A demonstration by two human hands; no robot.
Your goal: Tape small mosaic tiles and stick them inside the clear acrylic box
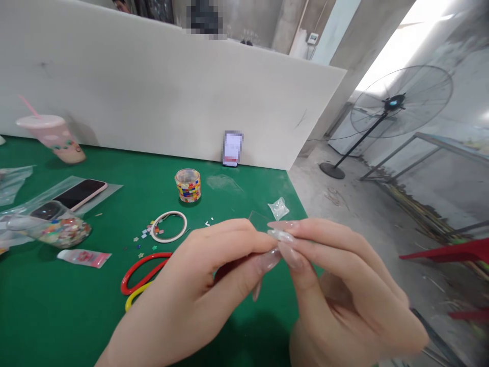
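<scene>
Two bare hands, the left hand and the right hand, held together above a matte green tabletop, thumbs and forefingers pressed close, fingertips of both meeting at long pearly nails; impossible to tell whether pinching anything. Just beyond the fingertips, perhaps a flat, thin-edged piece of clear plastic, mostly hidden behind the hands. Printing on the white-and-pink squeeze tube too small to read; pixelated beyond reading, the lit screen of a small upright phone propped against a tall white panel. Small printed pictures on a pale pink lidded cup. Partly covered by the left hand, red and yellow loop handles. Also on the green: a round tub banded in multicoloured blocks, a flat white ring beside scattered coloured bits, a crumpled clear packet. Past the table edge, a grey concrete floor, a black pedestal fan, and bright red furniture cut off at the right.
</scene>
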